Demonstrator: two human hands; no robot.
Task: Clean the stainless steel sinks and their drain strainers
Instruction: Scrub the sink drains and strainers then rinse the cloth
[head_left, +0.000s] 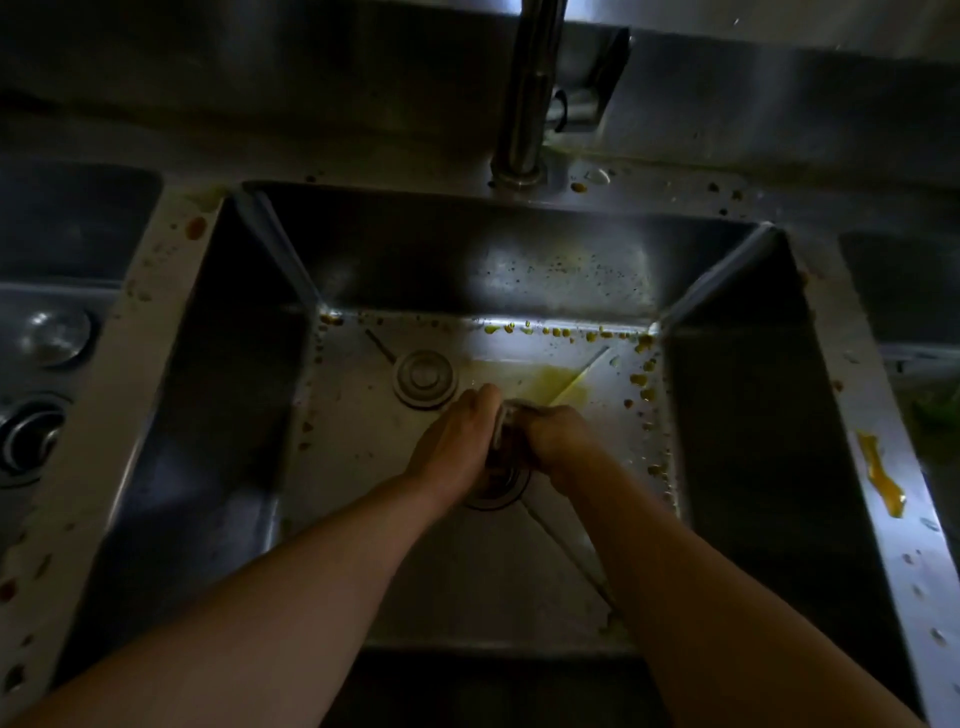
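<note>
- At the far left a second sink (62, 322) lies in shadow, with a round drain strainer (31, 441) in its floor and a shiny round cap (60, 338) just behind it.
- The steel surface (130, 395) between the two basins is speckled with orange and brown spots.
- The middle sink (363, 436) fills the centre of the view; its walls are dark and its floor is lit in a bright patch toward the back right.
- On that floor, left of centre, sits a round stopper (425, 378) with raised rings, just beyond the hands.
- The left hand (457, 441) reaches down to the sink floor, fingers pointing away from the person and lying against a small greyish scrubbing pad (503, 423); whether the fingers curl round it cannot be told.
- Beneath the two hands the rim of the drain (498, 493) shows, mostly hidden.
- The right hand (556, 436) is closed around the pad from the right side, knuckles up.
- A yellow puddle (550, 382) spreads on the floor just behind the hands, and orange-brown crumbs line the back and right edges.
- The faucet (524, 104) rises from the deck behind the basin.
- On the right rim an orange smear (880, 475) runs along the steel.
</note>
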